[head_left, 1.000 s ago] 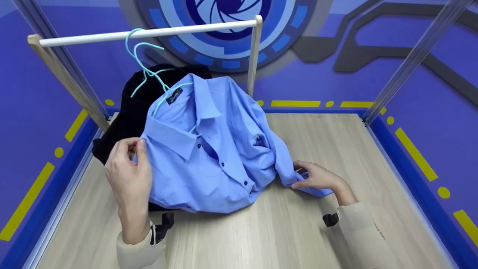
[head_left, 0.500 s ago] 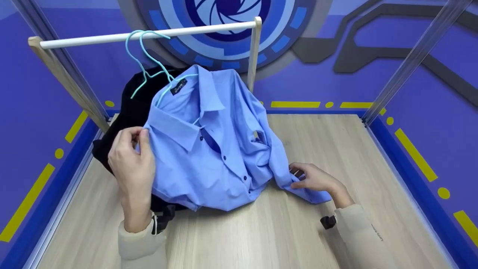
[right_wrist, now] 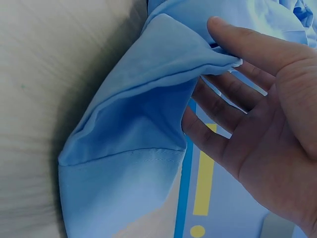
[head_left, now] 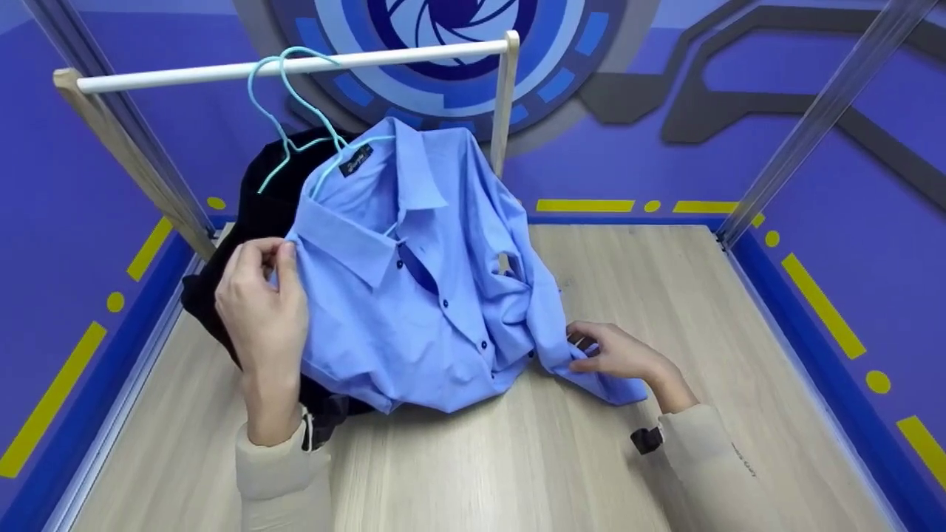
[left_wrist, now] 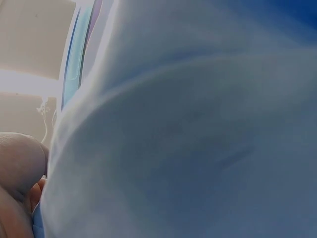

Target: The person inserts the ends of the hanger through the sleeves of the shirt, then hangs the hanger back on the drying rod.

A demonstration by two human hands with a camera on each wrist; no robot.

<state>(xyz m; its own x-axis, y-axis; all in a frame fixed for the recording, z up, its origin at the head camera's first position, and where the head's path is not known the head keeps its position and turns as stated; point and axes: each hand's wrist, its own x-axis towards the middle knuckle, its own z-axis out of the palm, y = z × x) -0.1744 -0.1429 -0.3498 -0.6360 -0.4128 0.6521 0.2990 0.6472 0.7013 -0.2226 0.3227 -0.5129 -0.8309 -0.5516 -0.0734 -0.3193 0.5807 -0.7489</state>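
A light blue button-up shirt [head_left: 355, 310] hangs on a turquoise wire hanger [head_left: 314, 107], collar toward the back. This hanger's hook overlaps the white rod in the head view, its top above it. My left hand [head_left: 262, 310] pinches the shirt at its shoulder on the left. Shirt cloth [left_wrist: 178, 148] fills most of the left wrist view, blurred. Lower right, my right hand [head_left: 621, 355] holds the sleeve near its cuff. The right wrist view shows the sleeve [right_wrist: 148, 64] between thumb and fingers, its cuff opening facing the camera.
The white rod [head_left: 421, 55] has wooden posts at both ends. A black garment [head_left: 255, 222] hangs from it on another turquoise hanger [head_left: 255, 81], behind the shirt. Below is a wood-grain tabletop [head_left: 458, 473], enclosed by blue-purple panels [head_left: 872, 244] at the back and sides.
The shirt and its hanger have risen, the hook moving from below the rod's line to above it. My left hand has gone up with the shoulder; the right has shifted slightly left with the sleeve.
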